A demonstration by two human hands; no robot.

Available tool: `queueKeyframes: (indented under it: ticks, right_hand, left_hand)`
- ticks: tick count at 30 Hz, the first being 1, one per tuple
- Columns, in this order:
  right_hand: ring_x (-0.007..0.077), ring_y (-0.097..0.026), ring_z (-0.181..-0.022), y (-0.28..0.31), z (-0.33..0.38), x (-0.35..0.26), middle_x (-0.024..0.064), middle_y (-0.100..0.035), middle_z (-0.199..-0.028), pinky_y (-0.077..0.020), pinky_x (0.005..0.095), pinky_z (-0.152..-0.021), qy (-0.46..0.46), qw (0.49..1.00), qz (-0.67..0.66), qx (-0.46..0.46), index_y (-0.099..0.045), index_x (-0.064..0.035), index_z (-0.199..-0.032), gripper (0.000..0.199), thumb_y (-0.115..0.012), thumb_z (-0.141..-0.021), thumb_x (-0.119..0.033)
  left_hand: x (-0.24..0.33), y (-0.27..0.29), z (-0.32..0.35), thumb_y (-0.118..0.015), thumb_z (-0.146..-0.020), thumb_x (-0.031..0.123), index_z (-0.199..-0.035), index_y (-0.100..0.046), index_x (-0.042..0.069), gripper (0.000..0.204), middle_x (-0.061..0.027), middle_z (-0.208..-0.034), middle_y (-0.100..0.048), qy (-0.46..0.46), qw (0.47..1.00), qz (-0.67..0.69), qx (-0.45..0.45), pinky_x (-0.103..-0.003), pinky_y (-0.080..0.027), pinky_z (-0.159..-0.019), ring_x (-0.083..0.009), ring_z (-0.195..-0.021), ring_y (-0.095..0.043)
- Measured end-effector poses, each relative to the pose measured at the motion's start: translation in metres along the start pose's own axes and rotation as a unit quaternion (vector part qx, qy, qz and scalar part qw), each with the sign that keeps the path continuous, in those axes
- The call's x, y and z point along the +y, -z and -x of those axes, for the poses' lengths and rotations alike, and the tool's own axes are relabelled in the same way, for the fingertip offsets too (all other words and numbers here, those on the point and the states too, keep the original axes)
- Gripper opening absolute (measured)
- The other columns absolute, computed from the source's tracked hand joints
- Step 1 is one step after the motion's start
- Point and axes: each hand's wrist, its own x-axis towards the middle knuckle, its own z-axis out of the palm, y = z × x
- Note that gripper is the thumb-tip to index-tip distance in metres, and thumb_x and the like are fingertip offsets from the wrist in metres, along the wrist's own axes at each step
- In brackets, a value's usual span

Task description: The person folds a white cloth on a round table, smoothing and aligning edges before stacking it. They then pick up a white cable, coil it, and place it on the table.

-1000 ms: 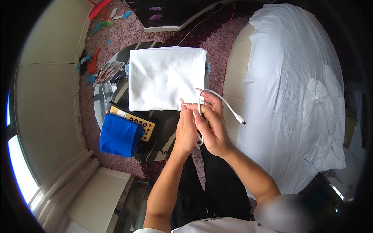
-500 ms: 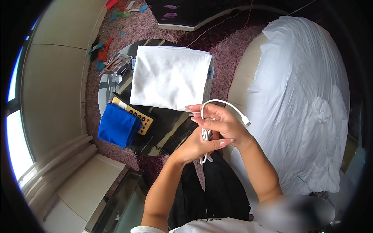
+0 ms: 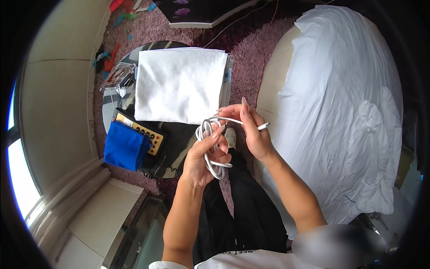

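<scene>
A white charging cable (image 3: pixel 217 169), wound in loose loops, hangs from my left hand (image 3: pixel 200 162), its thumb and fingers closed round the coil. From the top of the loops a length runs across to my right hand (image 3: pixel 256 139). There the cable passes between thumb and fingers, and a short end with the plug sticks out to the right. My right thumb points up and away. Both hands are in the air, just in front of a folded white cloth (image 3: pixel 179 85) that lies on a dark round table (image 3: pixel 168 158).
A blue cloth (image 3: pixel 125 147) partly covers a yellow panel with dark buttons (image 3: pixel 154 140) on the table. Small packets (image 3: pixel 119 75) lie at its left edge. White bedding (image 3: pixel 331 112) drapes a rounded cream seat (image 3: pixel 271 85) at the right. Colourful scraps (image 3: pixel 109 58) lie on the pinkish carpet (image 3: pixel 152 31).
My hands have moved apart: the left went left with the coil, and the right turned, its thumb now upright. The cable's free end, which arched upward, now stretches between the hands.
</scene>
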Motion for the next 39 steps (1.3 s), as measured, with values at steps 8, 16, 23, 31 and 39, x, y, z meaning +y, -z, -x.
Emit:
queueKeyframes:
  ticks: [8, 16, 23, 31, 39]
  right_hand:
    - [0.0340, -0.024, -0.136, -0.014, 0.019, 0.014, 0.0190, -0.030, -0.145, -0.0253, 0.0424, -0.108, 0.108, 0.978, 0.179, -0.014, -0.038, -0.0049, -0.137, 0.047, -0.035, -0.098, -0.030]
    - [0.0344, -0.006, -0.140, -0.007, 0.016, 0.022, 0.0163, -0.007, -0.152, -0.0125, 0.0466, -0.111, 0.135, 0.968, 0.208, -0.039, -0.029, -0.0086, -0.143, 0.053, -0.029, -0.098, -0.039]
    - [0.0289, -0.012, -0.140, -0.010, 0.024, 0.034, 0.0141, -0.009, -0.152, -0.0207, 0.0420, -0.109, 0.135, 0.970, 0.200, -0.010, -0.028, -0.0066, -0.142, 0.047, -0.036, -0.099, -0.022]
    - [0.0173, -0.038, -0.127, -0.014, 0.040, 0.029, 0.0117, -0.036, -0.141, -0.0330, 0.0288, -0.102, -0.064, 0.985, -0.152, 0.060, -0.047, -0.0007, -0.128, 0.034, -0.045, -0.094, -0.007]
    - [0.0185, -0.027, -0.134, -0.035, 0.049, 0.014, 0.0143, -0.029, -0.146, -0.0189, 0.0306, -0.109, -0.012, 0.996, -0.082, 0.017, -0.021, 0.0047, -0.141, 0.052, -0.027, -0.100, -0.027]
  left_hand:
    - [-0.006, -0.013, -0.022, -0.043, -0.094, 0.022, -0.116, -0.052, 0.003, 0.030, -0.0010, -0.071, -0.055, -0.062, 0.996, 0.060, 0.032, -0.017, -0.037, -0.042, -0.0036, -0.047, -0.044]
    - [-0.003, 0.004, -0.030, -0.039, -0.097, 0.027, -0.115, -0.053, 0.006, 0.031, -0.0134, -0.111, -0.059, -0.042, 0.995, 0.084, -0.038, -0.037, -0.049, -0.085, -0.0242, -0.099, -0.059]
    - [-0.002, 0.007, -0.036, -0.041, -0.097, 0.029, -0.097, -0.054, 0.010, 0.023, -0.0056, -0.088, -0.061, -0.145, 0.987, 0.066, 0.026, -0.041, -0.049, -0.083, -0.0249, -0.099, -0.059]
    - [0.006, -0.009, -0.038, -0.043, -0.096, 0.035, -0.087, -0.049, 0.010, 0.028, 0.0027, -0.059, -0.036, -0.157, 0.971, 0.178, -0.026, -0.024, -0.033, -0.054, -0.0093, -0.054, -0.033]
    - [0.010, -0.021, -0.044, -0.046, -0.092, 0.043, -0.082, -0.048, 0.009, 0.035, 0.0030, -0.053, -0.031, -0.262, 0.957, 0.122, 0.032, -0.023, -0.023, -0.044, -0.0075, -0.045, -0.024]
